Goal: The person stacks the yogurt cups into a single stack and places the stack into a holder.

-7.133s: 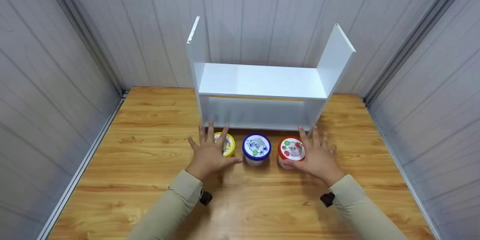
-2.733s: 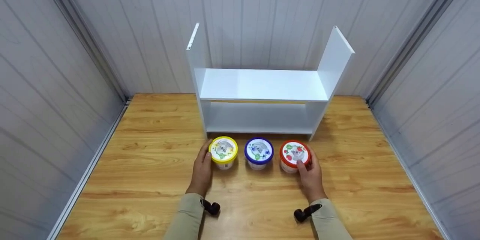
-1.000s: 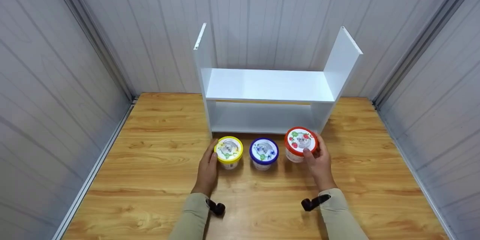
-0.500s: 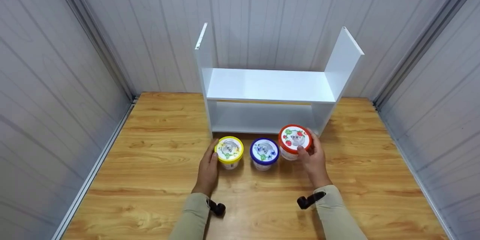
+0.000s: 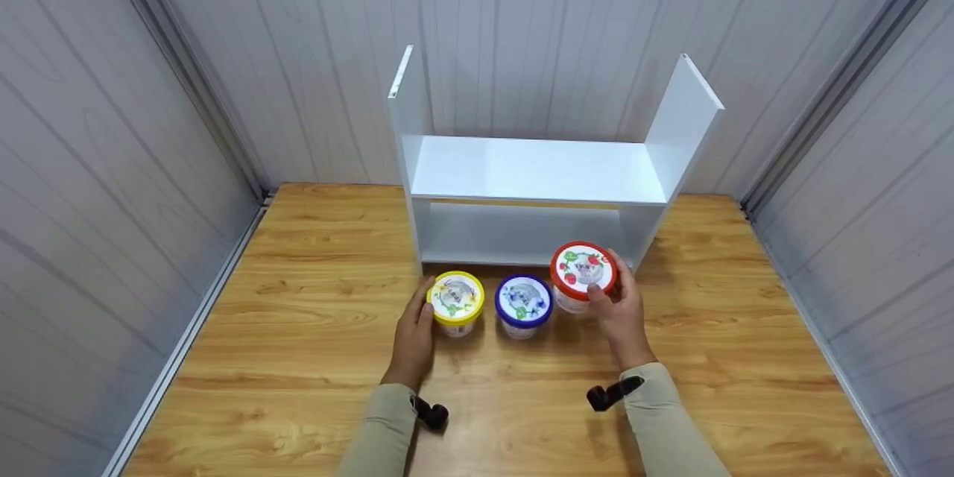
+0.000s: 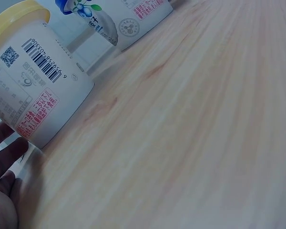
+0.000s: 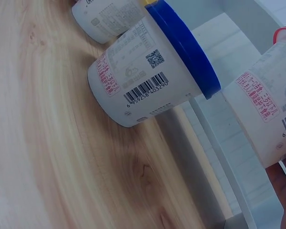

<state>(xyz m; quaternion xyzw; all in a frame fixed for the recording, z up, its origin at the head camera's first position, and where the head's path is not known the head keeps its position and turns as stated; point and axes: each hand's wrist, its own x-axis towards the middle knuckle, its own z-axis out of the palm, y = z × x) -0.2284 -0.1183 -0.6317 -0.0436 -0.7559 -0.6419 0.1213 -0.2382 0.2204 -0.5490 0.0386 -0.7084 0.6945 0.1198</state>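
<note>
Three white tubs with coloured lids stand in a row. My right hand (image 5: pixel 623 317) grips the red-lidded tub (image 5: pixel 583 272), thumb on the lid's near edge and fingers round the right side. In the right wrist view this red-lidded tub (image 7: pixel 262 102) is raised off the table, in front of the shelf. The blue-lidded tub (image 5: pixel 524 302) stands upright on the table in the middle. At the left is the yellow-lidded tub (image 5: pixel 456 299), also on the table. My left hand (image 5: pixel 412 339) rests against its left side, with loosely bent fingertips (image 6: pixel 14 145) by the tub's lower wall.
A white two-level shelf (image 5: pixel 536 170) with tall side panels stands right behind the tubs. Its lower compartment (image 5: pixel 514 231) faces the hands. The wood-grain table (image 5: pixel 313 298) is bounded by panelled walls (image 5: pixel 514 30) at the back and both sides.
Both hands were spread over the tubs at first, then settled beside the outer ones. My right hand has lifted the red-lidded tub and carried it back and slightly left. The left hand stays put.
</note>
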